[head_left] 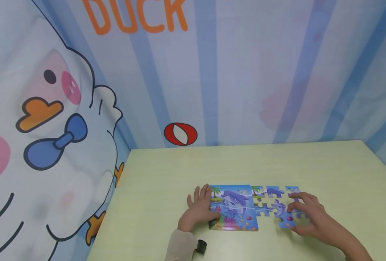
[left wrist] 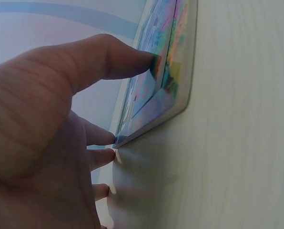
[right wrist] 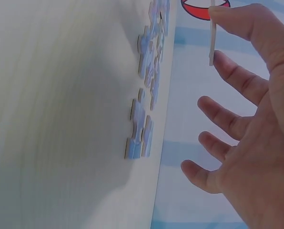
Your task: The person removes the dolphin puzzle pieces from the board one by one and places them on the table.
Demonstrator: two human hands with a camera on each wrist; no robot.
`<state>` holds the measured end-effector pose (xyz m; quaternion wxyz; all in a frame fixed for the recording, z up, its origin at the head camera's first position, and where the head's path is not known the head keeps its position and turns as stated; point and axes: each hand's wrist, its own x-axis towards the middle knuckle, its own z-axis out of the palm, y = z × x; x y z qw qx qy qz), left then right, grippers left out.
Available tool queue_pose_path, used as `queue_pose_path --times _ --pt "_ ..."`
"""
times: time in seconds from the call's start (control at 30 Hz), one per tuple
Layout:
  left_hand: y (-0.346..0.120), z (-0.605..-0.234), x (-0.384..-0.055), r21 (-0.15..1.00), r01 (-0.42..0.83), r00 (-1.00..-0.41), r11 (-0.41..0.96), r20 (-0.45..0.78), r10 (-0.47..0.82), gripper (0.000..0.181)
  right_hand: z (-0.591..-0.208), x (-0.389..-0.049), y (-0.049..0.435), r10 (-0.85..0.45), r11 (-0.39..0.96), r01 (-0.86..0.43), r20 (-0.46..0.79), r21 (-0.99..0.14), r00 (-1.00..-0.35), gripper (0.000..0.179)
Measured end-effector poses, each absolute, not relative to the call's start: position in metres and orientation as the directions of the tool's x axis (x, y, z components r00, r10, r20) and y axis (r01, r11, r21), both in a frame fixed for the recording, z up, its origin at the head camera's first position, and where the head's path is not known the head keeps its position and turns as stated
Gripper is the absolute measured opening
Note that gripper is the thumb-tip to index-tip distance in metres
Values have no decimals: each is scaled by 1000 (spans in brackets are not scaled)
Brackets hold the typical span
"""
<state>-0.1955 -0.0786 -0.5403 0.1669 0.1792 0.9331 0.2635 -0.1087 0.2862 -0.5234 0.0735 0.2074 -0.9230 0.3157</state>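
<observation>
A square dolphin picture puzzle board (head_left: 235, 208) lies flat on the table. My left hand (head_left: 197, 210) rests at its left edge, fingers spread; in the left wrist view the thumb (left wrist: 127, 64) presses on the board's corner. My right hand (head_left: 318, 219) pinches a blue puzzle piece (head_left: 287, 220) between thumb and index finger, its other fingers spread. Seen edge-on in the right wrist view, the puzzle piece (right wrist: 212, 40) is held up off the table. Several loose puzzle pieces (head_left: 274, 192) lie right of the board, some partly hidden behind the right hand.
The pale table (head_left: 167, 170) meets a striped cloth backdrop (head_left: 238, 90) at its far edge. A big duck print (head_left: 91, 195) covers the cloth at left. By my left cuff is a small black object (head_left: 201, 247).
</observation>
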Motion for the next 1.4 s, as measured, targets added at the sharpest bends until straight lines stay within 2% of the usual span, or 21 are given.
queue_pose_path --times 0.13,0.6,0.83,1.2,1.4 --pt "-79 -540 -196 550 252 -880 797 -213 425 96 -523 -106 293 -331 713 -404 233 -573 -915 45" --pt "-80 -542 -196 564 248 -880 788 -210 427 95 -533 -95 325 -313 775 -373 202 -510 -928 45" --pt "-79 -542 -197 549 250 -879 797 -217 425 95 -535 -93 335 -291 830 -287 67 -479 -954 40" --pt "-80 -536 -193 542 247 -878 803 -225 422 94 -544 -91 346 -272 863 -251 16 -439 -962 37" --pt "-81 -540 -195 550 251 -877 796 -219 428 94 -546 -94 346 -245 884 -190 -77 -427 -967 36"
